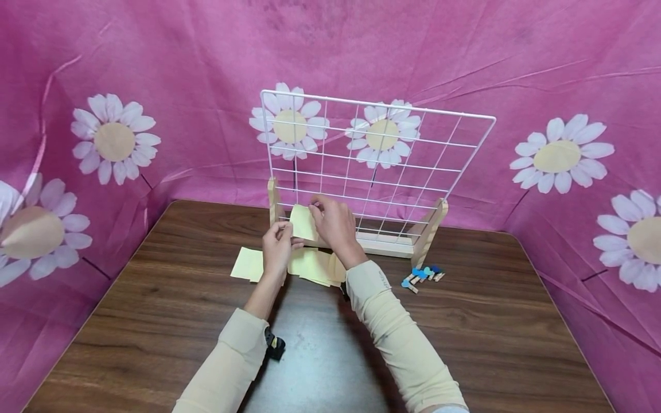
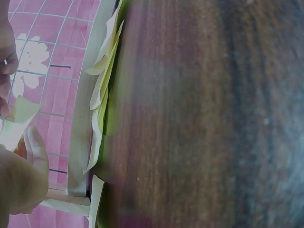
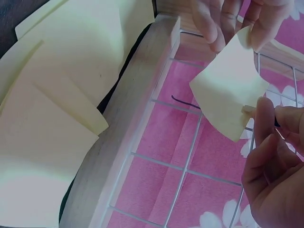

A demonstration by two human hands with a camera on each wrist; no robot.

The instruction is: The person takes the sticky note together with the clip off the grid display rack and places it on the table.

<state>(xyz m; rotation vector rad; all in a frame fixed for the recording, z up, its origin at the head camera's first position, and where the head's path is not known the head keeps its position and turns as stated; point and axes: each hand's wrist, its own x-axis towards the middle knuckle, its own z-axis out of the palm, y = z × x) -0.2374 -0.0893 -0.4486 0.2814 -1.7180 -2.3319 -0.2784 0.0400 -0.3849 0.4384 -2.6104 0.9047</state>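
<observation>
My left hand (image 1: pixel 277 249) pinches a pale yellow paper note (image 1: pixel 302 222) by one end, in front of the lower left of a white wire grid (image 1: pixel 379 105). At the note's other edge, my right hand (image 1: pixel 334 223) pinches a small wooden clothespin (image 3: pixel 247 109). Only the clothespin's tip shows beside the paper in the right wrist view; the fingers hide most of it. The note curves slightly between both hands. Whether the clothespin also catches a grid wire, I cannot tell.
More yellow notes (image 1: pixel 248 264) lie spread on the brown wooden table (image 1: pixel 480 321) before the grid. Wooden side supports (image 1: pixel 430 232) hold the grid up. Several small clothespins with blue hearts (image 1: pixel 423 274) lie by the right support. Pink flowered cloth (image 1: pixel 206 69) surrounds the table.
</observation>
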